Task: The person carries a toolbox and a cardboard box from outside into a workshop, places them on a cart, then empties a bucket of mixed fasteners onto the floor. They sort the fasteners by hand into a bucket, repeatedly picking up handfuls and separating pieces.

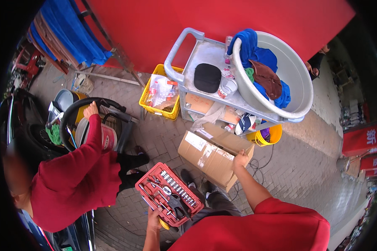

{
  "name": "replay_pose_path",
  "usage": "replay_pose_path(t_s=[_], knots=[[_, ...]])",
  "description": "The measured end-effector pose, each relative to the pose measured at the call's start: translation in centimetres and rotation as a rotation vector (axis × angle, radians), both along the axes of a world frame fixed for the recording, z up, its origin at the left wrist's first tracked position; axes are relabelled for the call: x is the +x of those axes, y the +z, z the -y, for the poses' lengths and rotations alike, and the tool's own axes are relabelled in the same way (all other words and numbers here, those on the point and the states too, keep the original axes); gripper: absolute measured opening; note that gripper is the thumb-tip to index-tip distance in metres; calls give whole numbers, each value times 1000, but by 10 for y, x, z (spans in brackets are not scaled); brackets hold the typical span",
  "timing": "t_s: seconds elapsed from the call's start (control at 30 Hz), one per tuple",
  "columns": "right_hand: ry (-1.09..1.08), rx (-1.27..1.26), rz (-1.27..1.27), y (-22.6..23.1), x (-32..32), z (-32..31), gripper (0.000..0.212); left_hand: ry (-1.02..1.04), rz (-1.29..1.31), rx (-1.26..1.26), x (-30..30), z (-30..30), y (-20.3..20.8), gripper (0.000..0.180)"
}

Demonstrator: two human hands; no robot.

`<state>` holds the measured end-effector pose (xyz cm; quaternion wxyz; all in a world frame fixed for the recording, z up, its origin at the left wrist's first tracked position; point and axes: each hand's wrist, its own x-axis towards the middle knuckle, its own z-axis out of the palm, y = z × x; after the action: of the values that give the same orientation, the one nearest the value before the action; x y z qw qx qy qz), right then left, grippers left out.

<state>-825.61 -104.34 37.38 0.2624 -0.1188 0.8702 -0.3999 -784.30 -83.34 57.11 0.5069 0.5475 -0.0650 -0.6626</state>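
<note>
My left hand (154,216) is closed on the near edge of a red socket set case (143,189). The case is open in front of my body, with rows of silver sockets and a black-handled ratchet showing inside. To its right, my right hand (240,160) grips the right edge of a brown cardboard box (193,158). The box is tilted, with clear tape and a white label on its side. I cannot tell whether its underside touches anything. Part of each hand's fingers is hidden behind what it holds.
At left, another person in a red top (75,175) holds a thick black hose (67,121). A grey cart (188,69) ahead bears a large tub (297,90) of cloths. Yellow baskets and buckets stand beside it. Cables cross the paving.
</note>
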Motion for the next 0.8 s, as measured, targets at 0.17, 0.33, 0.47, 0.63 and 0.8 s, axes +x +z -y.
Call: replay_pose_path(t_s=[0.17,0.33,0.47,0.63,0.8], knots=[[-206,-159,193,9,-12,5,42,95,-54,27,8,-7,-3,58],[-419,-33,231,45,-55,-28,42,98,-12,1,32,25,-14,55],[-477,-68,183,89,-106,-54,44,11,-11,0,35,65,-25,60],[-527,-138,74,113,-156,-84,46,-105,-16,-38,35,129,-32,59],[-499,-192,1,129,-169,-110,38,-159,-17,-92,38,174,-36,60]])
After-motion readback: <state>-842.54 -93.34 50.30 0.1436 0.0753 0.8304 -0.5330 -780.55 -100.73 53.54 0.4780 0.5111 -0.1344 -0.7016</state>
